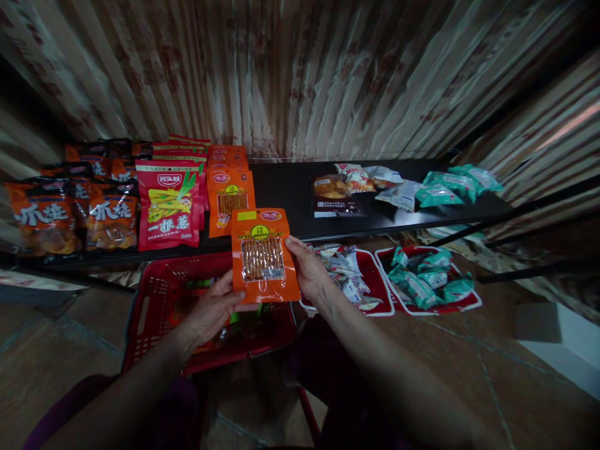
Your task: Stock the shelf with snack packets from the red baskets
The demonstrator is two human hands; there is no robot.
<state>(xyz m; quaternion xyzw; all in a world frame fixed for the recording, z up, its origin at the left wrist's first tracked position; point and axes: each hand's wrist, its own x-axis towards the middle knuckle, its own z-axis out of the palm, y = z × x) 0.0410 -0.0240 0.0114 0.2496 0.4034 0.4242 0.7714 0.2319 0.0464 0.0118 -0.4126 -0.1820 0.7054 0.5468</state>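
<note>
I hold an orange snack packet [263,255] with a clear window upright in front of me. My left hand [212,309] grips its lower left corner, thumb across the front. My right hand [308,269] clasps its right edge with fingers behind it. The packet hangs above a red plastic basket [154,306] on the floor, just in front of the black shelf [285,187]. On the shelf behind it stands a row of matching orange packets [230,200].
Red packets [167,203] and dark orange packets [70,212] stand at the shelf's left. Loose snacks [360,181] and teal packets [450,184] lie at its right. Two red trays [424,278] of small packets sit on the floor. Striped curtain behind.
</note>
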